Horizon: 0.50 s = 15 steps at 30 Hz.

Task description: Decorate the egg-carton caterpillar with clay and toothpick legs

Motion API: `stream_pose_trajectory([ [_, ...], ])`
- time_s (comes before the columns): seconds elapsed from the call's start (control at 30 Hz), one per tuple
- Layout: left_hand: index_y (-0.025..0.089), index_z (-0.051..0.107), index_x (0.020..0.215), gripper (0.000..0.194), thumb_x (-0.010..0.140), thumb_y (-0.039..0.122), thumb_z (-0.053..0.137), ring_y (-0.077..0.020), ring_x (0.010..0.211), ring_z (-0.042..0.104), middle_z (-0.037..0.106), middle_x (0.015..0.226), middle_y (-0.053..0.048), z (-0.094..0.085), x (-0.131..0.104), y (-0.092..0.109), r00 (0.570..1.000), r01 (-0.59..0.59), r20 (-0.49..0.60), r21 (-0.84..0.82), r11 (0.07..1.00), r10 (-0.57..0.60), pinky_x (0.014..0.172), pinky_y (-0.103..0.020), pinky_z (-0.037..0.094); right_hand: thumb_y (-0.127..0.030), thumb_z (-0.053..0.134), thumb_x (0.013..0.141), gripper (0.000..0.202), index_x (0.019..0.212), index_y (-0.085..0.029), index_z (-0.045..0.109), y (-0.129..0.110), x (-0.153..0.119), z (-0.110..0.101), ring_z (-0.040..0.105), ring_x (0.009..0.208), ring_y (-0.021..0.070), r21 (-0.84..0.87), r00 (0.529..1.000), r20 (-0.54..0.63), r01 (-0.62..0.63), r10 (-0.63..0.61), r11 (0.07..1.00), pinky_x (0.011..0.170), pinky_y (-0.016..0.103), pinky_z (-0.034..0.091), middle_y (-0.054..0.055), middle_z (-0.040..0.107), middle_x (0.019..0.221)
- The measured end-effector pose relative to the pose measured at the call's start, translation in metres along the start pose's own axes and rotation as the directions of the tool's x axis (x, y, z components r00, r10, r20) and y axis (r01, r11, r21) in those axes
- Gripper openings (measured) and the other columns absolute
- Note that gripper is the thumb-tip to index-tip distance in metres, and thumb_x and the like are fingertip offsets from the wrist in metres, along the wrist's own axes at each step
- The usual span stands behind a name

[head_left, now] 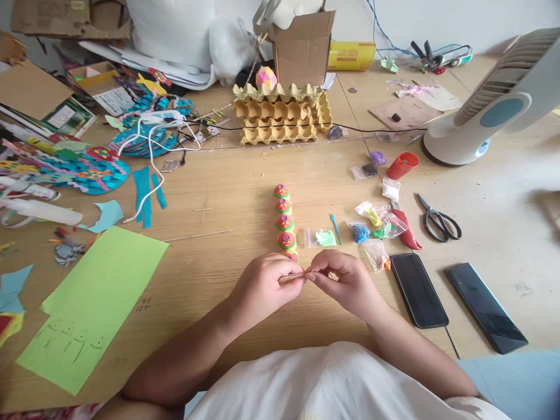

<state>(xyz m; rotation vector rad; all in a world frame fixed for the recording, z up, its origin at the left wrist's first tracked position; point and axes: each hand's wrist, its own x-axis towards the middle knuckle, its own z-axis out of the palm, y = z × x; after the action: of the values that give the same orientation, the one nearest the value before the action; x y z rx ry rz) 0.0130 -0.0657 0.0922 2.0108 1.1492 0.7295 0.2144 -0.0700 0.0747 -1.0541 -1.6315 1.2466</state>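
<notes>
My left hand (269, 286) is closed around a few thin wooden sticks (289, 278), which show between thumb and fingers. Fingertips of my right hand (345, 283) pinch at the right end of these sticks, touching my left fingertips. How many sticks there are is too small to tell. Just beyond my hands stands a row of several small clay domes (284, 222), orange-red on top with green and yellow below; the nearest is partly hidden by my left hand. A packet of pale green clay (325, 237) and a blue clay tool (335, 228) lie right of the row.
Bagged clay (361, 232), a red craft knife (406, 227), scissors (438, 220) and two phones (419, 290) lie to the right. A fan (481, 111) stands behind them, near a red cup (403, 165). Green paper (98, 297) lies left; egg cartons (280, 131) sit at the back.
</notes>
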Motion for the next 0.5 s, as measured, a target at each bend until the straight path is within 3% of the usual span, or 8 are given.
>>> stream_pose_trajectory([
  [0.27,0.018,0.075,0.080,0.012,0.088,0.016,0.067,-0.0132,0.071,0.066,0.074,0.077,-0.002,0.004,-0.001,-0.005,0.998,0.057,0.040,-0.059,0.997,-0.054,0.065,-0.023,0.048,-0.024,0.060,0.098,0.016,0.083,-0.020,0.064,-0.006,-0.002,-0.004,0.059,0.068,0.0145,-0.211,0.999,-0.014,0.034,-0.038,0.977,0.062,0.027,0.045,0.002,0.066,0.074],
  [0.5,0.019,0.077,0.082,0.010,0.087,0.016,0.068,-0.0151,0.073,0.069,0.077,0.080,-0.003,0.002,0.001,-0.008,0.995,0.092,0.039,-0.079,0.993,-0.089,0.068,-0.024,0.052,-0.041,0.058,0.100,0.022,0.092,-0.021,0.057,0.000,0.003,-0.028,0.069,0.072,0.0165,0.154,0.973,-0.187,-0.108,0.136,0.982,0.065,0.028,0.054,0.006,0.072,0.086],
])
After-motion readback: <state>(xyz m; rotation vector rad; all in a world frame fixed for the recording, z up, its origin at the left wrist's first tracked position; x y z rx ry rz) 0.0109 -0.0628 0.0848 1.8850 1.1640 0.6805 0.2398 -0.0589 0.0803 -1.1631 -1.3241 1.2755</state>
